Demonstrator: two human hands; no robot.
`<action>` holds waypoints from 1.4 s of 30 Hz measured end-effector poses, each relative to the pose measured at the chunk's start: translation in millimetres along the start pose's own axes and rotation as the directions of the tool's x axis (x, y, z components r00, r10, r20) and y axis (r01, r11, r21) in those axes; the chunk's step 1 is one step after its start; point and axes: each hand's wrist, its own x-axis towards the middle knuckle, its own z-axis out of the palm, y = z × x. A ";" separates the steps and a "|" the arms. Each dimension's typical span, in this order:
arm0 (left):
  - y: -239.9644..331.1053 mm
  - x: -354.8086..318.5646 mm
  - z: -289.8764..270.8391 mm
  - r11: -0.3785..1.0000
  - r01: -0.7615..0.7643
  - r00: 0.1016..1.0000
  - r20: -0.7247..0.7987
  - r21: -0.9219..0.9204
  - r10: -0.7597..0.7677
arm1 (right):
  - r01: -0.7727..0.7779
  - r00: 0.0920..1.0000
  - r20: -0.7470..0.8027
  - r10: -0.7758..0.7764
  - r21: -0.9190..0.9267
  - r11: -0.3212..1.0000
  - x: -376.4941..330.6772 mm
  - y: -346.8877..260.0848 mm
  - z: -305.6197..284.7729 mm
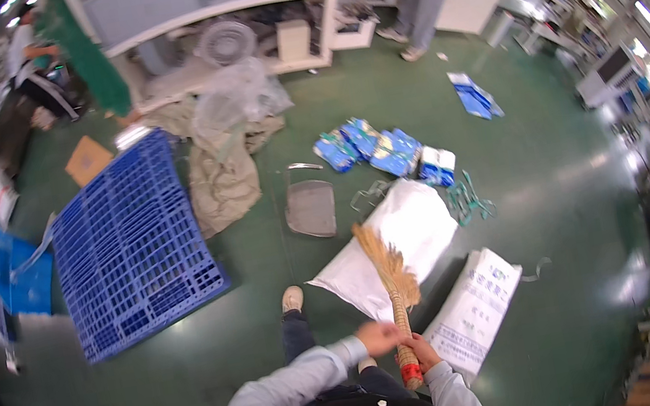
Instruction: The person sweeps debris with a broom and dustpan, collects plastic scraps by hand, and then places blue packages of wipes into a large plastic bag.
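Note:
A straw hand broom (395, 285) points away from me, its bristles over a full white sack (406, 228). My right hand (423, 351) is closed round the lower part of its bound handle, just above a red band. Close against the handle's left side is my left hand (379, 337). Its fingers are smeared, so I cannot tell whether they grip the handle. To the right of the broom lies a flat white printed sack (478, 310). Left of the full sack, a grey dustpan (310, 208) rests on the green floor.
Blue packages (367, 145) and green cord (469, 199) lie beyond the full sack. A blue pallet (137, 250) and a blue bin (21, 272) stand at left. Crumpled beige cloth (227, 172) lies beside the pallet. Two people stand at the back, near a white workbench (220, 24).

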 end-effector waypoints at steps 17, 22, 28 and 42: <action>-48.5 199.8 -461.9 0.325 0.383 0.911 -0.411 0.865 0.020 | -0.731 0.581 -0.804 0.128 -0.446 0.516 -118.6 76.4 98.6; -105.1 164.6 -418.3 0.296 0.254 0.967 -0.244 0.921 -0.072 | -0.744 0.521 -0.815 0.253 -0.289 0.603 -166.7 185.4 84.7; -29.4 138.6 -363.4 0.267 0.407 0.883 -0.451 0.874 0.131 | -0.684 0.563 -0.596 0.572 0.052 0.728 -228.1 325.9 60.3; 300.8 74.5 137.5 0.011 0.136 0.639 -0.096 0.991 0.763 | 0.548 0.606 -0.439 0.664 0.835 0.051 -236.6 604.8 -74.4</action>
